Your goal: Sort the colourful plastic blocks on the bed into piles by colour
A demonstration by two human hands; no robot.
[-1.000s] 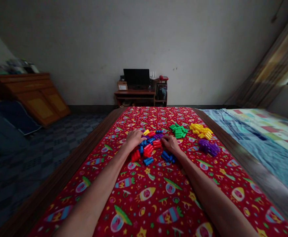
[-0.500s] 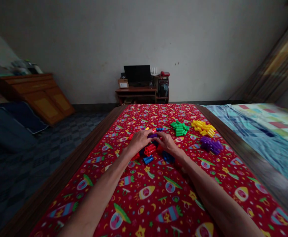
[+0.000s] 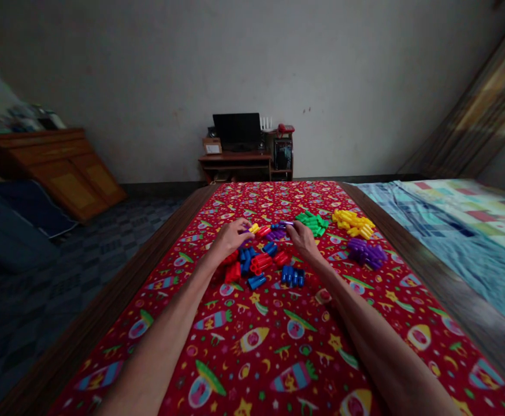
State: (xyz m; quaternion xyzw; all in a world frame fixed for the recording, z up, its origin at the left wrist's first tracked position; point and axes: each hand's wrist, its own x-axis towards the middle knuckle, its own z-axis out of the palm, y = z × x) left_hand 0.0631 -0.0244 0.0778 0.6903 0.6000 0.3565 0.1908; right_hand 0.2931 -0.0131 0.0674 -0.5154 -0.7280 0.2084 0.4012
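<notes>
A mixed heap of red, blue, purple and yellow plastic tube blocks (image 3: 263, 261) lies on the red patterned cloth (image 3: 274, 346). My left hand (image 3: 231, 234) rests at the heap's left edge, fingers curled in a pinch on a small purple block. My right hand (image 3: 301, 237) is at the heap's far right, fingers pinched on a purple block (image 3: 285, 223) held just above the cloth. A small row of blue blocks (image 3: 293, 276) lies near my right wrist.
Sorted piles sit to the right: green blocks (image 3: 313, 222), yellow blocks (image 3: 353, 223), purple blocks (image 3: 367, 252). The table's wooden edge (image 3: 434, 277) borders a bed with a striped sheet (image 3: 460, 231). A desk with a monitor (image 3: 240, 144) stands by the far wall, and a wooden cabinet (image 3: 57, 164) at left.
Both hands met over the heap's middle half a second ago; now they have parted, each with a purple block pinched, the right one lifted toward the far side.
</notes>
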